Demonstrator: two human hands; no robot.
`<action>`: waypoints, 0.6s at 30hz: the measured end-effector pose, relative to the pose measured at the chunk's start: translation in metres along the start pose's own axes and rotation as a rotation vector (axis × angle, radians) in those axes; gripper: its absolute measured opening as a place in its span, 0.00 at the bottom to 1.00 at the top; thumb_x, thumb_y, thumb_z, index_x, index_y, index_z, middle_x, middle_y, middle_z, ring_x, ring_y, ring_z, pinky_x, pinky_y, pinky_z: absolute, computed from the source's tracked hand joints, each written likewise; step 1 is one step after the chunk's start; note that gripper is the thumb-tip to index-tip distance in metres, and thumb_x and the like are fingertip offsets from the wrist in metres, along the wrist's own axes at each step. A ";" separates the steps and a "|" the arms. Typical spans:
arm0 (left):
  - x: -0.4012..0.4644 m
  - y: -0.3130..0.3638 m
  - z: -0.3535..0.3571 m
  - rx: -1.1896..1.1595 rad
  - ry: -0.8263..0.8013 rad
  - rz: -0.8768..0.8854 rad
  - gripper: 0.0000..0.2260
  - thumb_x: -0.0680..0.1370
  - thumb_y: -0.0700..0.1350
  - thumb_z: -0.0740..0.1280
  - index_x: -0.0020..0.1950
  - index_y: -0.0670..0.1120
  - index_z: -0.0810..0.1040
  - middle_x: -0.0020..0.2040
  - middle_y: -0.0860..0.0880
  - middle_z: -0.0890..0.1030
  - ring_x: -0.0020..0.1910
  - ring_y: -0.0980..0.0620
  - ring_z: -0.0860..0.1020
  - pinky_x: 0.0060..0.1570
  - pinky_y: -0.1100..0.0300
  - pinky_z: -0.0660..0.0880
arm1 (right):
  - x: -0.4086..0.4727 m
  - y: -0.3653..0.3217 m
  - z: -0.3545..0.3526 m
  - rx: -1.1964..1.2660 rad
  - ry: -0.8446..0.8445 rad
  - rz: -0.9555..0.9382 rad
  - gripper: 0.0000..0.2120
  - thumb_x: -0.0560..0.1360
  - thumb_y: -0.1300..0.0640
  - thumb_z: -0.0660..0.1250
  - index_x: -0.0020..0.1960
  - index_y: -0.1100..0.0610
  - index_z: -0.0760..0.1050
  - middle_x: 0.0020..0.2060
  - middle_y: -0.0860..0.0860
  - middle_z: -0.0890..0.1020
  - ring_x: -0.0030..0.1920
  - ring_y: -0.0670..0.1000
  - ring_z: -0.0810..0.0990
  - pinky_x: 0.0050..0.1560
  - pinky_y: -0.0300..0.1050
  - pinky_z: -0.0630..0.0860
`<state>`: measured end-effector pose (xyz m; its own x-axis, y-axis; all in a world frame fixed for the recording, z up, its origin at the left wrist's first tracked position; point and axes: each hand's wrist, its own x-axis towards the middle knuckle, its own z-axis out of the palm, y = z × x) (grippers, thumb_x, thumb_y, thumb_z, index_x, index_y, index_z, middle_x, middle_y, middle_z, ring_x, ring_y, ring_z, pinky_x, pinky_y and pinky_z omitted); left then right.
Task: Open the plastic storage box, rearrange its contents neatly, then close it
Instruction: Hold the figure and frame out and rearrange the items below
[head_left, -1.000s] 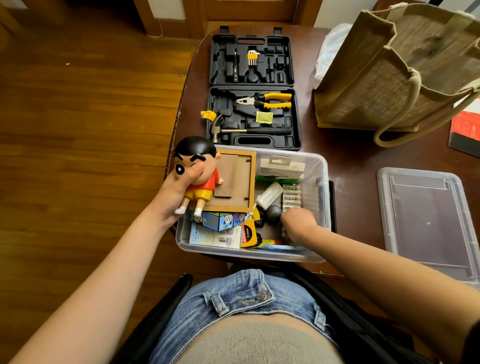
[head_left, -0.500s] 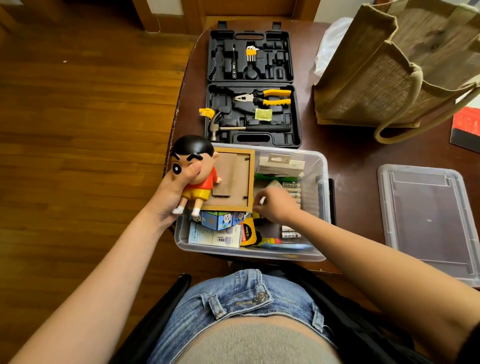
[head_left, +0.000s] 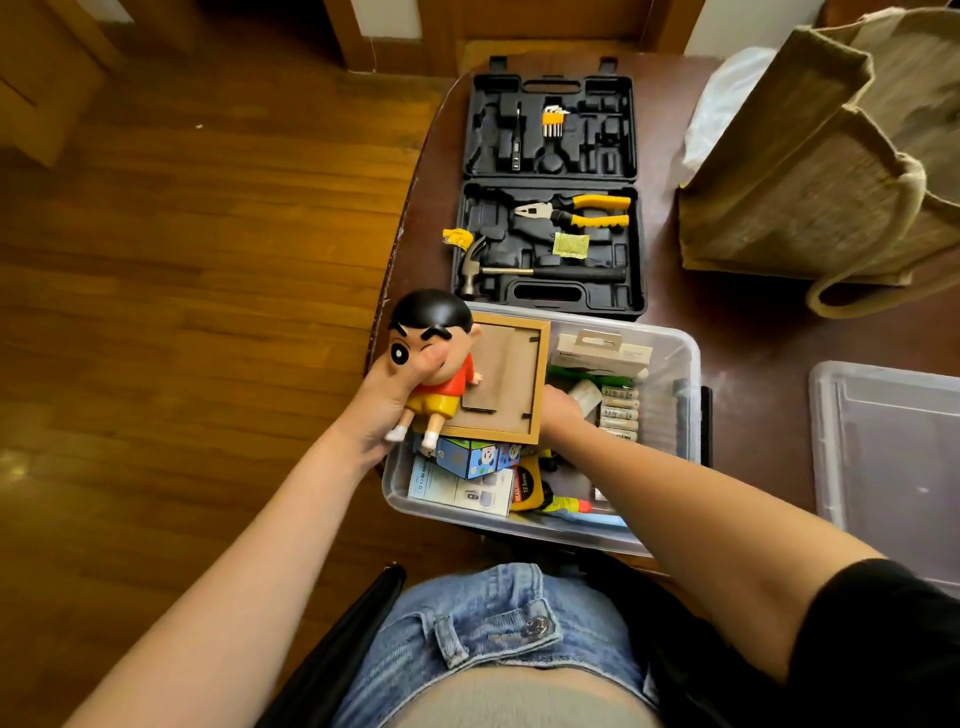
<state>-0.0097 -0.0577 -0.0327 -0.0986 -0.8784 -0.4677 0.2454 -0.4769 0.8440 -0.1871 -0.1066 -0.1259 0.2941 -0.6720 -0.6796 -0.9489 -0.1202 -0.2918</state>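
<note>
inside storage box (head_left: 680, 364): frame (head_left: 511, 382), batteries (head_left: 618, 413), cartons (head_left: 460, 486)

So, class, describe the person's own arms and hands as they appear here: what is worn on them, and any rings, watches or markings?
Both forearms are bare. The left hand and its arm show no sleeve, watch or ring. The right hand likewise shows no jewellery; only a black sleeve covers that upper arm. No markings are visible.
</note>
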 end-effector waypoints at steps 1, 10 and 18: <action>0.000 0.000 -0.001 -0.006 0.003 -0.002 0.40 0.55 0.63 0.79 0.62 0.47 0.75 0.46 0.45 0.84 0.40 0.51 0.83 0.32 0.60 0.78 | 0.002 0.001 0.000 0.003 -0.029 -0.007 0.14 0.74 0.59 0.67 0.58 0.60 0.75 0.57 0.56 0.78 0.58 0.56 0.76 0.59 0.48 0.74; 0.002 -0.001 -0.003 -0.005 0.000 -0.001 0.38 0.55 0.63 0.78 0.61 0.49 0.75 0.46 0.47 0.84 0.43 0.50 0.83 0.36 0.59 0.80 | 0.003 0.007 -0.012 -0.040 -0.092 -0.147 0.13 0.74 0.57 0.67 0.56 0.62 0.76 0.55 0.58 0.79 0.53 0.56 0.77 0.57 0.49 0.75; 0.002 -0.005 -0.007 -0.014 -0.019 0.021 0.39 0.55 0.64 0.78 0.61 0.49 0.75 0.46 0.45 0.84 0.41 0.50 0.83 0.32 0.59 0.79 | -0.041 0.054 -0.043 -0.061 -0.290 -0.064 0.09 0.75 0.53 0.67 0.45 0.58 0.82 0.36 0.46 0.82 0.33 0.43 0.75 0.35 0.34 0.71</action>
<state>-0.0045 -0.0569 -0.0394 -0.1112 -0.8888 -0.4445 0.2609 -0.4577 0.8500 -0.2558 -0.1169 -0.0847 0.3660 -0.4257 -0.8275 -0.9298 -0.2052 -0.3057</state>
